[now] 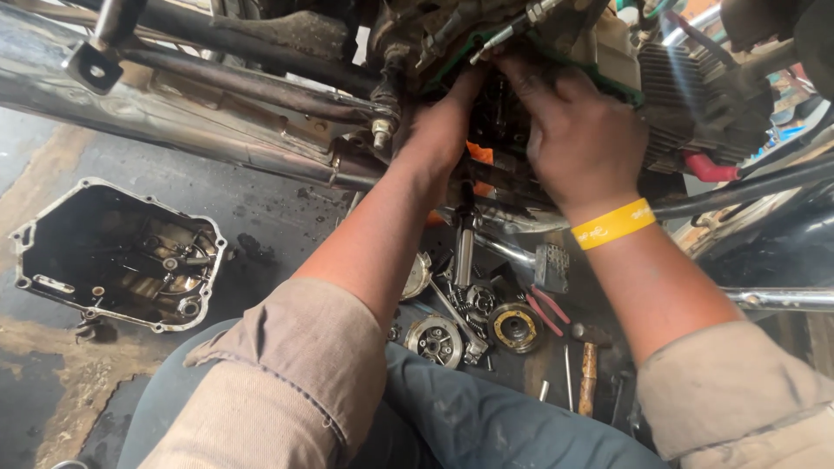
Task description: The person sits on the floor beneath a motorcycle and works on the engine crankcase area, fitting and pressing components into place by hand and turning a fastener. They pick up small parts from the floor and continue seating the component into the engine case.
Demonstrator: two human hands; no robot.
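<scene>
Both hands deep in the open engine case (499, 122) — left hand (447, 122) fingers hidden, grip unclear, right hand (573, 130) fingers spread on the green gasket (608, 82), removed cover (117, 256) lying well left of it

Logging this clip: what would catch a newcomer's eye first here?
Both hands, left hand and right hand, reach into the open side of a motorcycle engine at top centre, a yellow wristband on the right wrist. On the floor at left lies a removed engine cover, inside up; gears and clutch parts lie below the hands.
</scene>
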